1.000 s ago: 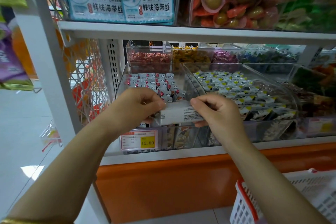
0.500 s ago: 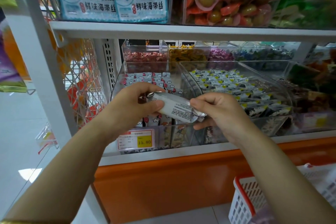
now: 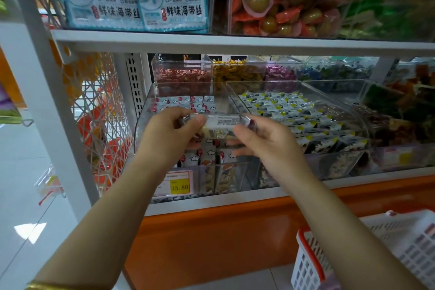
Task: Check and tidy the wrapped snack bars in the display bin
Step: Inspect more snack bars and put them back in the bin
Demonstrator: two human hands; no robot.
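A white wrapped snack bar [image 3: 222, 122] with small printed text lies level between my two hands, over the left clear display bin [image 3: 150, 106]. My left hand [image 3: 169, 134] grips its left end, thumb on top. My right hand [image 3: 263, 141] holds its right end, with the lower fingers stretched under the bar. The bin beneath holds several more wrapped snack bars [image 3: 200, 103] with red and white print.
A second clear bin [image 3: 353, 110] of yellow-marked packets sits to the right. A yellow price tag [image 3: 179, 186] reading 15.80 hangs on the front. The upper shelf edge [image 3: 235, 41] is close above. A white basket with a red rim [image 3: 313, 263] stands at the lower right.
The bar was tilted half a second ago and now lies level. Both hands have moved up and slightly forward over the bin, and the right hand's lower fingers have loosened.
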